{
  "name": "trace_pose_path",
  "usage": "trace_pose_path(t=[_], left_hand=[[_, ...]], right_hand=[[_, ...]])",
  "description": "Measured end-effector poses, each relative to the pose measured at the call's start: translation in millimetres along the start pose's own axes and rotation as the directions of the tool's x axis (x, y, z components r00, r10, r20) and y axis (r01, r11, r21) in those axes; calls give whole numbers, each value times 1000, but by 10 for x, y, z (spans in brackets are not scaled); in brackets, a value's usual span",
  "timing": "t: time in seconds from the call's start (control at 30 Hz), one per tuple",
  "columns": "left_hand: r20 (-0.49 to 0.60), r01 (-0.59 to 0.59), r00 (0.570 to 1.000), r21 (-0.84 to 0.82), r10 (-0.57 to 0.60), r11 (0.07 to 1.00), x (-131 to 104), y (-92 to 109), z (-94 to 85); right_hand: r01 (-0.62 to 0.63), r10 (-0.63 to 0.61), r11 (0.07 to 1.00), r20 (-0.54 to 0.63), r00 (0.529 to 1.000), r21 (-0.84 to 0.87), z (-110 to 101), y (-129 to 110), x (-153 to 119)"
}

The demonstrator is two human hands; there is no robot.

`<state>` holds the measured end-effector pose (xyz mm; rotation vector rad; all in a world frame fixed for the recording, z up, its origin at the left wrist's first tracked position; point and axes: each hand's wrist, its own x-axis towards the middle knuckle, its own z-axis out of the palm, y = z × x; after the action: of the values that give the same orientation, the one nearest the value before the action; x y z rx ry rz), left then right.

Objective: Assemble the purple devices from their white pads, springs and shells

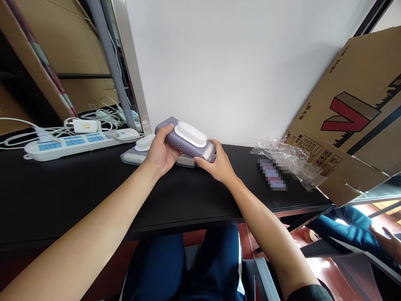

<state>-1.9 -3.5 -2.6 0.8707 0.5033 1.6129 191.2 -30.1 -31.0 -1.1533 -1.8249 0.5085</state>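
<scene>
A purple-grey box with a raised white oval top (190, 134) is held between both hands above the black table (188, 196). My left hand (163, 151) grips its left end, thumb on the upper edge. My right hand (217, 163) closes round its right end, beside a clear, whitish end section. Behind my left hand, similar grey items with a white oval part (144, 143) lie on the table, partly hidden by the hands.
A white power strip with blue sockets (73, 143) and tangled cables lies at the left. Clear plastic wrap (282, 156), a pixelated object (272, 174) and a large cardboard box (354, 117) are at the right. Another person's hand (387, 242) shows at the lower right.
</scene>
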Motion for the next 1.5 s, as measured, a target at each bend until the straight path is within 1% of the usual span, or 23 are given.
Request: trace_pose_path(t=[0.1,0.17,0.23,0.3,0.4,0.47,0.53,0.57,0.63,0.7,0.77,0.83,0.93,1.0,1.03,1.07,1.13,1.2,1.23,1.3,1.33,1.4,1.5], left_hand=[[98,63,993,51,-67,997,1,27,-35],[189,150,968,106,-168,983,-7,10,-53],[227,214,942,161,-247,963,-21,-40,-60],[210,226,942,186,-263,956,-33,-103,-57],[145,195,964,178,-222,965,-25,-157,-50],[83,177,978,164,-192,971,2,-139,-57],[2,149,989,144,-151,978,40,-82,-73],[-46,132,991,134,-127,982,59,-47,-83],[-131,103,988,118,-87,988,88,18,-101],[-185,89,980,106,-68,990,101,55,-110],[-210,101,975,96,-79,990,100,51,-113],[-208,125,973,93,-103,988,96,13,-115],[-164,142,979,103,-124,985,96,-64,-127],[-128,139,984,114,-124,984,97,-105,-137],[-115,141,985,120,-127,983,96,-121,-141],[-105,146,986,127,-133,981,93,-132,-142],[-92,164,984,140,-152,977,81,-148,-137],[-80,183,982,151,-172,972,63,-160,-124],[-64,189,981,154,-181,970,53,-167,-117],[-49,209,978,165,-204,964,37,-184,-106],[-32,218,976,169,-215,961,32,-194,-105],[2,225,974,176,-229,959,27,-219,-112],[19,221,973,192,-229,956,34,-262,-138]], right_hand=[[54,-53,999,-59,997,10,2,28,5],[106,-104,994,-111,988,14,-3,51,11],[131,-128,991,-135,983,14,-12,68,18],[120,-117,993,-121,986,18,-26,72,25],[86,-84,996,-58,995,29,-55,65,40],[70,-70,997,-11,997,40,-93,75,60],[47,-47,998,-3,999,49,-162,121,98],[28,-27,998,-25,999,47,-210,161,124],[-38,38,999,-134,990,6,-335,274,184],[-133,110,988,-253,961,-75,-480,415,239],[-249,186,954,-317,930,-170,-613,559,274],[-330,242,898,-299,923,-290,-703,684,284],[-455,408,761,-204,890,-463,-735,813,272],[-499,500,697,-149,853,-516,-711,860,266],[-508,523,682,-135,841,-526,-695,872,266],[-508,522,680,-137,842,-529,-678,874,268],[-470,453,709,-172,875,-526,-643,848,275],[-371,305,796,-213,928,-478,-590,776,276],[-307,241,857,-203,949,-415,-551,724,272],[-176,149,958,-128,981,-229,-448,598,244],[-107,96,984,-82,992,-143,-387,530,222],[13,-12,999,15,1000,-48,-268,404,167],[95,-95,995,82,992,6,-146,288,95]])
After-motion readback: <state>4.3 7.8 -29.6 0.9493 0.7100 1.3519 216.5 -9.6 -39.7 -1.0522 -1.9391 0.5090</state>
